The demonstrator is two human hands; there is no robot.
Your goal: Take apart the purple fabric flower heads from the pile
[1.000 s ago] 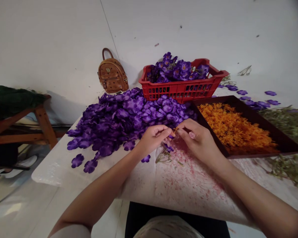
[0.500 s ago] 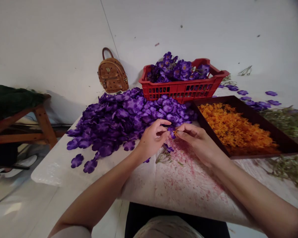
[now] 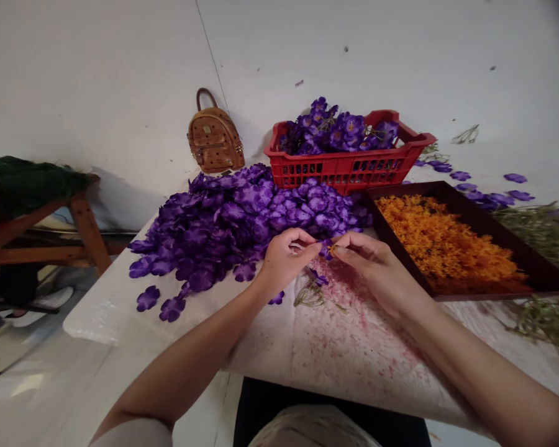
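Between my two hands is a small purple flower piece (image 3: 325, 247). My left hand (image 3: 289, 257) pinches it between thumb and fingertips from the left. My right hand (image 3: 366, 257) is closed with thumb and finger on a small orange flower centre (image 3: 332, 249), right against the purple petals. Just below on the table lie a green stem bunch (image 3: 309, 293) and a purple flower (image 3: 318, 277) at its top. Behind my hands spreads a large heap of purple petal pieces (image 3: 223, 217). A dark tray (image 3: 405, 264) of orange flower centres (image 3: 442, 245) stands to the right.
A red plastic basket (image 3: 349, 171) of purple flowers stands behind the heap. A brown backpack (image 3: 215, 141) leans on the wall. Green stems (image 3: 545, 239) and loose petals (image 3: 515, 178) lie at the right. A wooden stand (image 3: 87, 230) is left of the table.
My left fingers have closed in on the purple flower piece, and the thumb now reaches nearer to my right fingertips. The whole view has shifted slightly.
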